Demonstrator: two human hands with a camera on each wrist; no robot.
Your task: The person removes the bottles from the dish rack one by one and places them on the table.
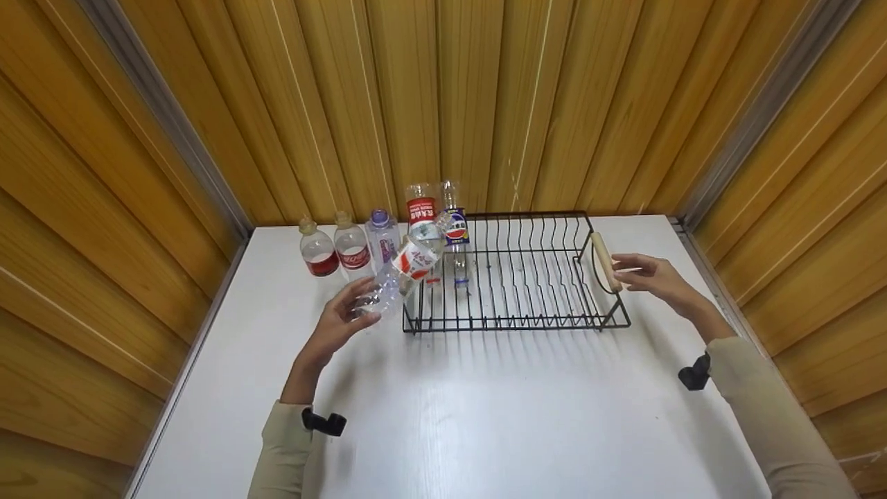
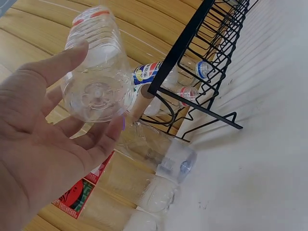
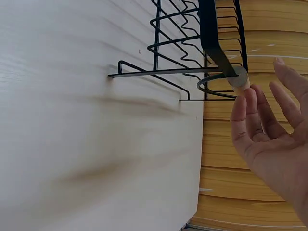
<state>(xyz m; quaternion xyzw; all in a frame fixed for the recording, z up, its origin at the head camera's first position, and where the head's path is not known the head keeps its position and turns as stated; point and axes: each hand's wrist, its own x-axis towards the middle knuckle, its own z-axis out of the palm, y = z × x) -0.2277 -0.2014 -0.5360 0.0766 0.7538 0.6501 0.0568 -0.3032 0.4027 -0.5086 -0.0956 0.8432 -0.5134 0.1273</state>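
My left hand (image 1: 335,322) grips a clear plastic bottle (image 1: 416,260) with a white and red label near its base end. The bottle tilts up and away over the left end of a black wire rack (image 1: 513,328). In the left wrist view, thumb and fingers lie around the bottle's clear bottom (image 2: 98,96). Two bottles stand cap-down in the rack's left end, one with a red label (image 1: 421,209), one with a blue label (image 1: 455,227). On the right, my right hand (image 1: 655,276) touches the rack's wooden handle (image 1: 606,262) with loosely bent fingertips.
Left of the rack stand two red-labelled bottles (image 1: 321,263) (image 1: 355,258) and a clear bottle with a purple cap (image 1: 380,219). The white table (image 1: 485,416) ends at wood-patterned walls (image 1: 513,104) behind and at the sides.
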